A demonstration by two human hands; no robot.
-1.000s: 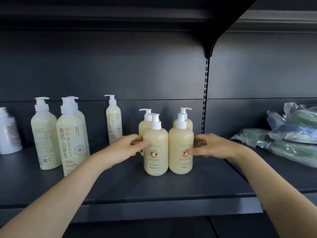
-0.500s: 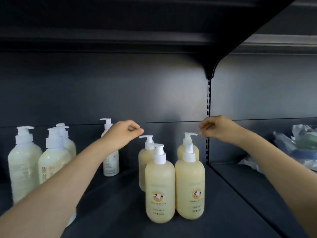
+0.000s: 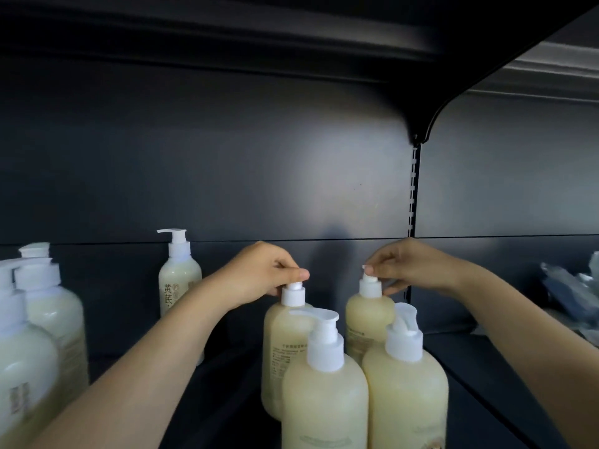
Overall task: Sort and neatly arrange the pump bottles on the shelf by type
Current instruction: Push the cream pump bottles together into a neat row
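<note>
Several cream-yellow pump bottles stand in a tight cluster on the dark shelf. My left hand pinches the white pump head of the back left bottle. Fingers of my right hand close on the pump head of the back right bottle. Two more of the same type stand in front, the front left bottle and the front right bottle. Paler, taller pump bottles stand at the far left, and one tall bottle with printed characters sits at the back.
The shelf's back panel and a slotted upright rise just behind my right hand. An upper shelf hangs overhead. Plastic-wrapped packages lie in the adjoining bay at the right edge.
Both hands dropped from above the cluster onto the pump heads of the two back bottles and closed on them. The view has moved closer to the bottles.
</note>
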